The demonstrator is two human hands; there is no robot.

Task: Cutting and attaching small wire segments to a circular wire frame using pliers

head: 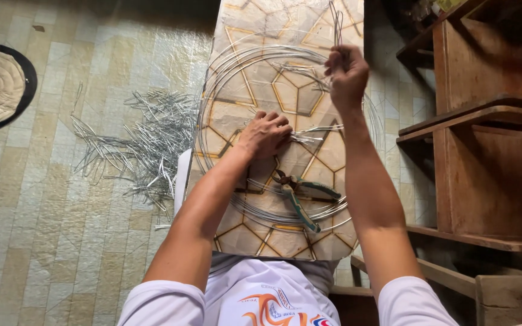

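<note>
- Near edge of the patterned narrow worktop (237, 238): green-handled steel pliers (300, 199) lie on the coil's near arc, untouched, handles toward the person, nose toward the left hand.
- Large loose coil of thin grey steel wire (225, 84) lies flat, covering most of the worktop and overhanging its right edge.
- Left hand (265, 134), mid-worktop: fingers curled down, pressing several strands flat; their cut ends fan out to the right.
- Right hand (347, 73), near the far right edge: fingers pinched shut on a short bent piece of wire (336, 24). Long axis upright, bend pointing away from the person.
- Floor, left of the worktop: heap of cut wire pieces (143, 142).
- Risk (judgement): if the left hand eases, the springy strands could whip loose and the sharp ends could scratch a hand.
</note>
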